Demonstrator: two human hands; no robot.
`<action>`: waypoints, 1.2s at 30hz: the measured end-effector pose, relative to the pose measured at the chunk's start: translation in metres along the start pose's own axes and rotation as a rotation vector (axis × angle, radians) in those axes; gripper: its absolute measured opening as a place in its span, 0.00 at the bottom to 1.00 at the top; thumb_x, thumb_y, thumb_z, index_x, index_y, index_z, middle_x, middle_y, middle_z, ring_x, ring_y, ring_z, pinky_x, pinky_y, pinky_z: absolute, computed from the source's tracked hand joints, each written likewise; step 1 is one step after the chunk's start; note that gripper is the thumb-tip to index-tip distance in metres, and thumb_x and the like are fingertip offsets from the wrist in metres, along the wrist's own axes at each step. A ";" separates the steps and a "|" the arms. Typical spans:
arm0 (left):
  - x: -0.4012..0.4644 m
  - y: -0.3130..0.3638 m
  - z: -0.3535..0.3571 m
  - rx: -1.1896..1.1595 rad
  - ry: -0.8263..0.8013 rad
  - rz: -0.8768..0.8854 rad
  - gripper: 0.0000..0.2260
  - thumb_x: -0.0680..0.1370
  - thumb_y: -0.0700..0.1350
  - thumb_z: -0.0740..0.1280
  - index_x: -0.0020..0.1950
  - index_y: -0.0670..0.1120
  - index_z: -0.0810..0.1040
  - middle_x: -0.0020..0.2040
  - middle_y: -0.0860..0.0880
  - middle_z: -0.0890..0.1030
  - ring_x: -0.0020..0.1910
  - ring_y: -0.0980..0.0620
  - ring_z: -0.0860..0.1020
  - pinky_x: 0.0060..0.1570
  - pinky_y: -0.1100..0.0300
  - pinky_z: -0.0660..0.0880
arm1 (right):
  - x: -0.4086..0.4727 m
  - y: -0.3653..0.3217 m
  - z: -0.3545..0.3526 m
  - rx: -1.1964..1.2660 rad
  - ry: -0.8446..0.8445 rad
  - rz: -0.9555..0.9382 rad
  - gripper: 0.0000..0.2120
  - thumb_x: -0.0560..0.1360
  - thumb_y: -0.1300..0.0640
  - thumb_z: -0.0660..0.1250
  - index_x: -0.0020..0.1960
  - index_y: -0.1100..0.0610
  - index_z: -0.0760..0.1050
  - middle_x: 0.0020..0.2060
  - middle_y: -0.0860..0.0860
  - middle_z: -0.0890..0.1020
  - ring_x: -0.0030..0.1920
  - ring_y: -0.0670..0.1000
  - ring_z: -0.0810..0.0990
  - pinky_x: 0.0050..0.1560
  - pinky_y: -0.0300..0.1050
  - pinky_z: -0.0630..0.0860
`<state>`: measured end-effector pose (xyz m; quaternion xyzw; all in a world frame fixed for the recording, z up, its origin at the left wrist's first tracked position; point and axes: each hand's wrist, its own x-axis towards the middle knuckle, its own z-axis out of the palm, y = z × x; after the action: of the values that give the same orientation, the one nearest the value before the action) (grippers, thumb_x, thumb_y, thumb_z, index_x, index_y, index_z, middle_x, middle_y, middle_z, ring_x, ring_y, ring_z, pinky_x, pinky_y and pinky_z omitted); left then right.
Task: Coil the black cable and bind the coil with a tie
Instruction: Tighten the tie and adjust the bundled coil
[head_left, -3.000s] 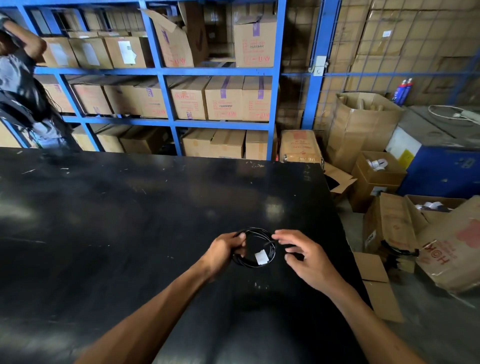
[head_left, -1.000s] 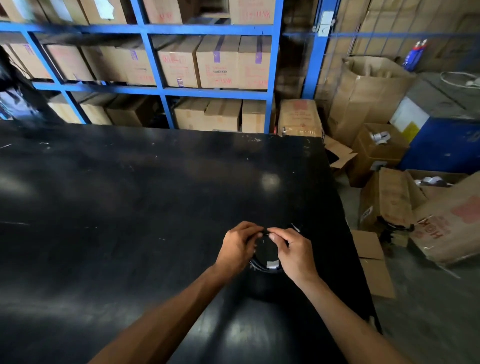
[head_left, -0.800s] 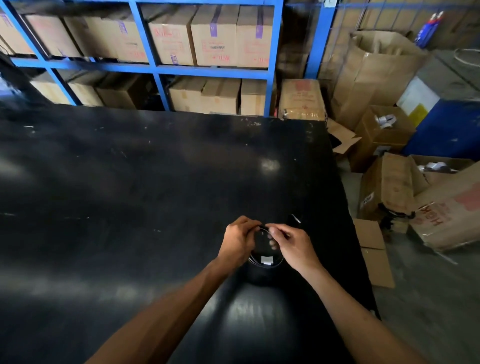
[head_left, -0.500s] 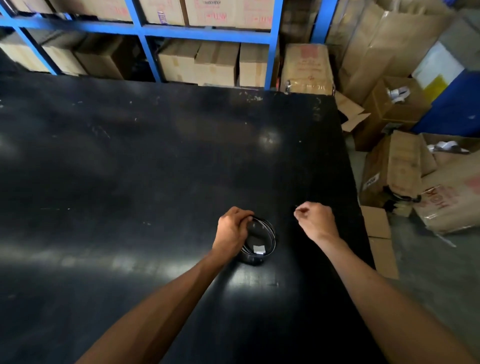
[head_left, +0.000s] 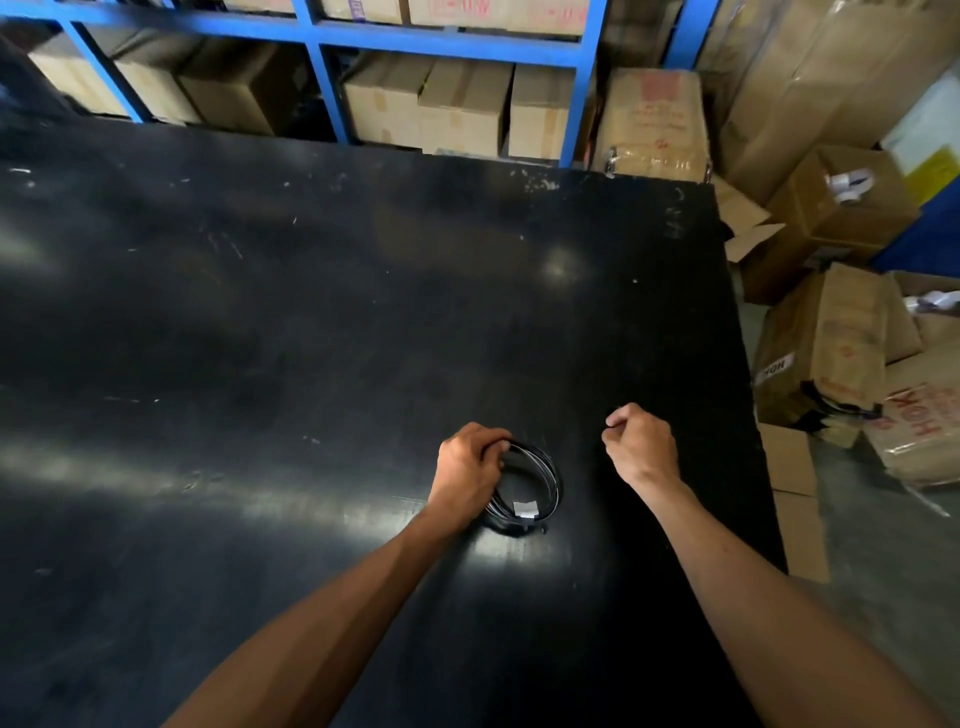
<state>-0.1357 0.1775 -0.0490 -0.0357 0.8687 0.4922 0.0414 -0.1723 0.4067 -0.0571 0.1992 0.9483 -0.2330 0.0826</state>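
Black cable (head_left: 535, 480) coiled flat on tabletop (head_left: 311, 312). Left hand (head_left: 467, 470) fingers grasp coil's left rim. Right hand (head_left: 641, 449) pinched shut, contents too small to tell, apart to coil's right. Coil lies left of right fingers; left hand nearer.

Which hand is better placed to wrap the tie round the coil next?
Right hand: likely, since it is free beside the coil, fingers pinched shut, while the left hand grips the coil's left side.

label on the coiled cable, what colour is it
White, clearest in the head view: label on the black cable.
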 end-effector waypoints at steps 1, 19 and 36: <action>-0.002 0.000 0.000 -0.002 0.001 -0.001 0.07 0.79 0.36 0.68 0.51 0.41 0.86 0.43 0.42 0.83 0.38 0.43 0.83 0.47 0.47 0.81 | -0.001 0.001 -0.003 -0.013 0.008 -0.003 0.08 0.79 0.60 0.70 0.58 0.56 0.80 0.55 0.57 0.83 0.53 0.59 0.84 0.50 0.50 0.81; 0.012 -0.002 0.026 0.043 -0.116 0.017 0.07 0.78 0.38 0.69 0.52 0.42 0.86 0.46 0.44 0.84 0.40 0.46 0.83 0.48 0.51 0.81 | 0.045 0.013 0.001 -0.363 -0.047 -0.212 0.18 0.80 0.60 0.67 0.69 0.52 0.78 0.61 0.58 0.80 0.60 0.60 0.80 0.56 0.55 0.80; -0.024 0.043 -0.001 -0.169 -0.052 0.066 0.07 0.79 0.37 0.69 0.50 0.46 0.86 0.45 0.49 0.84 0.43 0.54 0.83 0.48 0.61 0.80 | -0.047 -0.029 -0.033 0.753 -0.606 -0.054 0.10 0.79 0.63 0.70 0.44 0.56 0.88 0.40 0.58 0.89 0.43 0.56 0.89 0.49 0.51 0.86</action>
<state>-0.1159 0.1991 -0.0089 0.0022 0.8235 0.5656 0.0446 -0.1438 0.3831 -0.0047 0.1136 0.7362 -0.6096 0.2712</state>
